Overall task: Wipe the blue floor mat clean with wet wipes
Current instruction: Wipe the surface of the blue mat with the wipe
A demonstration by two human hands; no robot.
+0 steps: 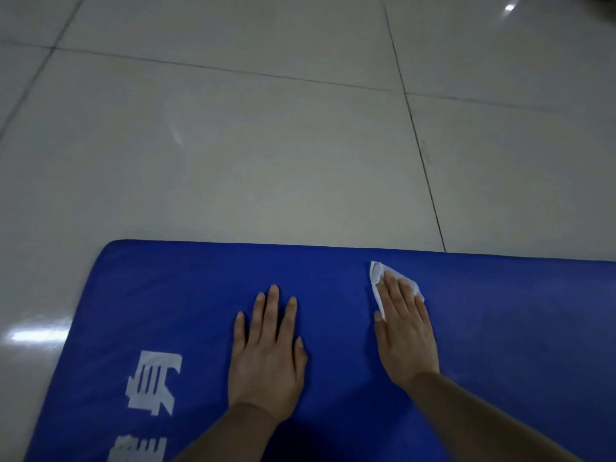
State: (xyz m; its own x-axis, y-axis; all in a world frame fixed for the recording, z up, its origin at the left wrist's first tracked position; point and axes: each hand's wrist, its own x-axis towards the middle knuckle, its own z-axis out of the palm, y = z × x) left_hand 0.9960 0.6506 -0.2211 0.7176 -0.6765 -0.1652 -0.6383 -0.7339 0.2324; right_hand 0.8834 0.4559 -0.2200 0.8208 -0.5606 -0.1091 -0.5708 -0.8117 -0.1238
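The blue floor mat (500, 328) fills the lower half of the view, its far edge running across the middle. My left hand (266, 355) lies flat on the mat with fingers spread and straight, holding nothing. My right hand (405, 331) presses a crumpled white wet wipe (376, 278) against the mat near the far edge, fingers straight on top of it. Most of the wipe is hidden under my fingers.
White printed characters (151, 383) mark the mat's left part. Beyond the mat lies glossy light tiled floor (266, 145) with dark grout lines and light reflections at the left and top right.
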